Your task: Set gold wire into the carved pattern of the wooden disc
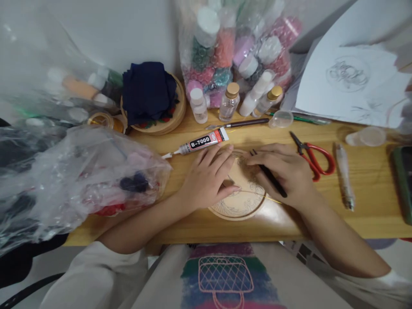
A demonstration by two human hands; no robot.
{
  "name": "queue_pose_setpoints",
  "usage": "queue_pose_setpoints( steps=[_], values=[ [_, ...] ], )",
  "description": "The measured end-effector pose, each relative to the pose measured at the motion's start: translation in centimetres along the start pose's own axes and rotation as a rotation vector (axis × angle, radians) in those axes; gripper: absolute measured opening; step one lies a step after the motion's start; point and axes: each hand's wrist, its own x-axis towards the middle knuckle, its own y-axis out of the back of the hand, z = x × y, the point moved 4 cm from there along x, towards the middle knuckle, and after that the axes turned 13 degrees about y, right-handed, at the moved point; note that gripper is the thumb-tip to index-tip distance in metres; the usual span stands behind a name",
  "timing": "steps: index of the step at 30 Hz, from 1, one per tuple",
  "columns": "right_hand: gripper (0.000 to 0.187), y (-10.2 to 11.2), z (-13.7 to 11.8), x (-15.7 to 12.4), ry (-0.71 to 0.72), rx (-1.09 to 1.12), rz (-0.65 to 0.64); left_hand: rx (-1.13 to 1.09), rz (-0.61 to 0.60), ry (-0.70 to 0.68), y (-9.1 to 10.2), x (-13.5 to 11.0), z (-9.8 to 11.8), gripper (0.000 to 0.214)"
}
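A round wooden plaque (238, 206) with a fine line drawing on it lies on the table in front of me. My left hand (206, 180) rests over its left side, fingers outstretched and thumb on the surface. In my right hand (286, 174), closed above the plaque's right side, is a pair of black tweezers (272, 180). A thin gold wire (273, 199) runs across the plaque from near my left thumb to beneath my right hand. Just beyond my left fingertips lies a B-7000 glue tube (202, 142). What the tweezer tips touch cannot be made out.
Red-handled pliers (317, 161), a white pen-like tool (345, 178) and a phone (402, 184) lie to the right. A craft knife (241, 123) and small bottles (229, 103) are behind. Plastic bags (106, 176) crowd the left; dark cloth (148, 92) sits on a wooden round.
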Motion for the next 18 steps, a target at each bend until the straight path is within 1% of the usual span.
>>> queue_pose_setpoints(
  steps=[2, 4, 7, 11, 18],
  values=[
    [0.016, -0.5, -0.5, 0.1, 0.046, -0.016, -0.041, -0.008, 0.009, 0.0, 0.1, 0.0, 0.0, 0.065],
    [0.014, -0.9, -0.9, 0.1, 0.074, -0.033, -0.048, -0.026, 0.016, -0.001, 0.1, 0.0, -0.1, 0.064],
    [0.013, -1.3, -1.1, 0.0, 0.083, -0.064, -0.038, -0.065, 0.031, 0.001, 0.2, 0.1, -0.2, 0.062],
    [0.017, -1.3, -1.1, -0.2, 0.092, -0.113, -0.029, -0.101, 0.027, 0.018, 0.1, 0.1, -0.4, 0.057],
    [0.015, -1.2, -0.9, -0.3, 0.075, -0.112, -0.041, -0.153, 0.053, 0.016, 0.0, 0.1, -0.5, 0.051]
  ],
)
